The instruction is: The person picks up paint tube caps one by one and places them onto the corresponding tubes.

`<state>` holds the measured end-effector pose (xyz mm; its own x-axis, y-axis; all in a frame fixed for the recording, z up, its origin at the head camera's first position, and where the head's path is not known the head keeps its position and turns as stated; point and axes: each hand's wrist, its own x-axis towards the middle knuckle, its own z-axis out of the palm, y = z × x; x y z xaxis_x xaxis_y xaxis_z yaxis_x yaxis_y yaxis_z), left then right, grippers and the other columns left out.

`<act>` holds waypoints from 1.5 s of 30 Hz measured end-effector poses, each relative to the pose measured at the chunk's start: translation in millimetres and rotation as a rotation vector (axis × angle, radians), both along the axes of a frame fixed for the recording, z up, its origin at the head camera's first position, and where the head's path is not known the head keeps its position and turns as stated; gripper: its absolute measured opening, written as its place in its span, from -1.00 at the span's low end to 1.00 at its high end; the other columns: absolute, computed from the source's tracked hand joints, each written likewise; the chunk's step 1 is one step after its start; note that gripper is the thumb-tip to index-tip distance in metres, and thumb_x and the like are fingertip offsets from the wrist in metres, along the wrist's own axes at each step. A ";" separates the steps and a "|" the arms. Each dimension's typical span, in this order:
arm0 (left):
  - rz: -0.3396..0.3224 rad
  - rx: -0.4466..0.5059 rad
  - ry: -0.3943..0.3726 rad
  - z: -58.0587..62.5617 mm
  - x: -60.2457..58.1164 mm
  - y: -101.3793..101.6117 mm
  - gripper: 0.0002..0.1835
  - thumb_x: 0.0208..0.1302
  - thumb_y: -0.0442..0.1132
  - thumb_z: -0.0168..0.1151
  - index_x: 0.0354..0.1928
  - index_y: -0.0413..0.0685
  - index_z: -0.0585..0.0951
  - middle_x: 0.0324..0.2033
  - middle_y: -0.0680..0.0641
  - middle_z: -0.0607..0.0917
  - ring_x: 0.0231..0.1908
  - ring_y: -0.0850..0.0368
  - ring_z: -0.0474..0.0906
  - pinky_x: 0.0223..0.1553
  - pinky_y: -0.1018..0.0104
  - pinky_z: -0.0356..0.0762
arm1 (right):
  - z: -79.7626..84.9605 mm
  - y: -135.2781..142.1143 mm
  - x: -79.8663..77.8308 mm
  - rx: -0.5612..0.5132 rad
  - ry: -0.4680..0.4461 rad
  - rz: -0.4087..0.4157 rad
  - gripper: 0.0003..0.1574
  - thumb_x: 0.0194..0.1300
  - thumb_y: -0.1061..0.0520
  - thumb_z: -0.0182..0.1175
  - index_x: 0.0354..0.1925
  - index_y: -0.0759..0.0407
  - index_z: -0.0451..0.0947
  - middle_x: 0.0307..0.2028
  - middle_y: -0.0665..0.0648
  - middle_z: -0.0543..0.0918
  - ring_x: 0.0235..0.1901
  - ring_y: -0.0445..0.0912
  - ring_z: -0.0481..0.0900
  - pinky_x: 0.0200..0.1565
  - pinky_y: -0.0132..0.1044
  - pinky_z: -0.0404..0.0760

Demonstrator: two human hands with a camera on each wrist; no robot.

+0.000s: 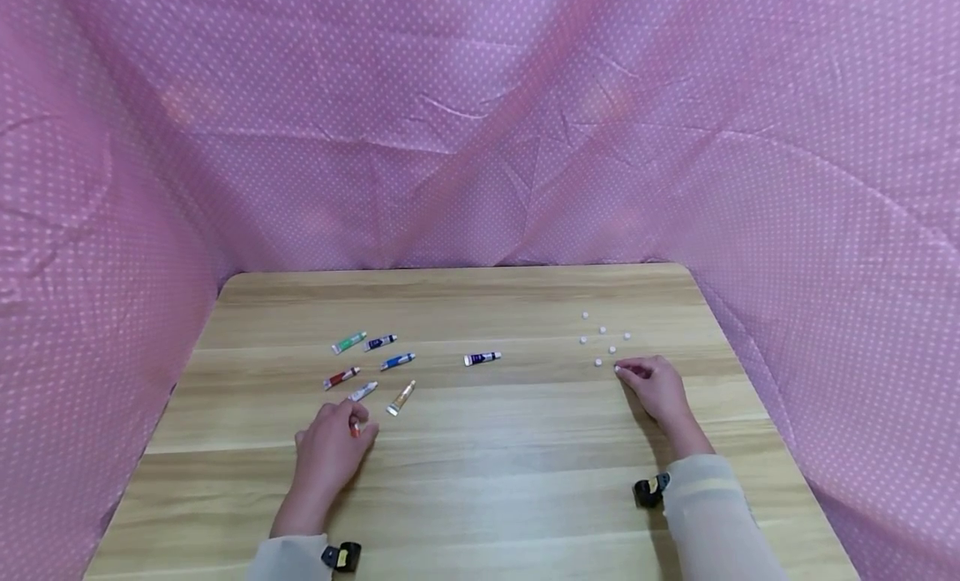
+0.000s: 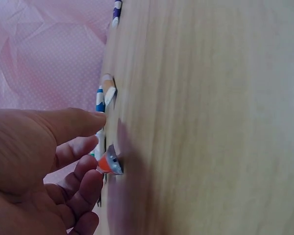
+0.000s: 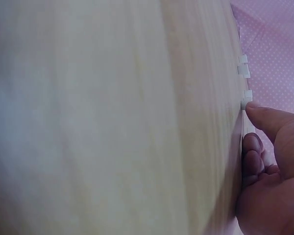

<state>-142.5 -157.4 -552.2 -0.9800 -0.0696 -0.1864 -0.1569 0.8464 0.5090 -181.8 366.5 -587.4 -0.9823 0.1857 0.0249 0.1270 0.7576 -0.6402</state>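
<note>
Head view: what lies on the table (image 1: pixel 525 481)?

A pale wood-grain table, with a pink, white-dotted cloth (image 1: pixel 480 147) hanging behind it and on both sides. Paint tubes are grouped toward the left: a green tube (image 1: pixel 348 343), a dark tube (image 1: pixel 380 343), a blue tube (image 1: pixel 397 362), a red tube (image 1: pixel 341 378), a whitish tube (image 1: pixel 363 391) and a golden tube (image 1: pixel 401 398). A purple tube (image 1: pixel 482 359) lies alone near the middle.

Where are the hands?

Well apart, one on each side. The left hand (image 1: pixel 336 448) is just nearer the wearer than the tube group, its fingers curled round an orange tube (image 2: pixel 110 162). In the left wrist view the flat silver end sticks out past the fingertips, and the cap end is hidden by the fingers.

And the right hand (image 1: pixel 658 393)?

Its thumb and a finger meet on a small white piece (image 1: pixel 617 368), pinching it low over the right part of the table. The right wrist view shows the thumb tip against white; the finger behind is hidden.

Anything near it?

Six loose white pellets (image 1: pixel 597 363) are scattered just beyond and beside the fingertips, none touching another. Each pale sleeve (image 1: pixel 712 506) ends near a black wrist device (image 1: pixel 649 491).
</note>
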 end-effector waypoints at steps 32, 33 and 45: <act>0.017 -0.027 -0.060 -4.0 2.2 -10.7 -0.78 0.50 -0.12 0.33 -0.01 -0.11 0.64 -0.17 -0.13 0.71 -0.18 -0.05 0.60 -0.15 0.08 0.26 | 0.3 5.1 -3.6 -0.118 -0.015 -0.039 -0.69 0.57 0.07 0.33 0.08 0.25 0.79 0.05 0.36 0.71 0.10 0.20 0.62 0.15 -0.07 0.50; 0.016 -0.029 -0.057 -3.6 2.7 -10.5 -0.78 0.51 -0.12 0.32 -0.01 -0.11 0.64 -0.18 -0.12 0.71 -0.19 -0.04 0.60 -0.15 0.08 0.25 | 0.5 5.8 -3.6 -0.135 -0.026 -0.047 -0.67 0.58 0.06 0.32 0.10 0.25 0.78 0.07 0.35 0.71 0.12 0.19 0.62 0.16 -0.09 0.50; 0.065 0.036 -0.026 6.3 5.0 -8.5 -0.75 0.55 -0.08 0.29 0.04 -0.11 0.62 -0.11 -0.15 0.71 -0.17 -0.03 0.59 -0.11 0.07 0.33 | 5.2 11.8 -0.3 -0.444 -0.090 -0.152 -0.49 0.62 -0.01 0.27 0.29 0.32 0.63 -0.08 -0.03 0.81 -0.20 -0.43 0.60 -0.10 -0.56 0.63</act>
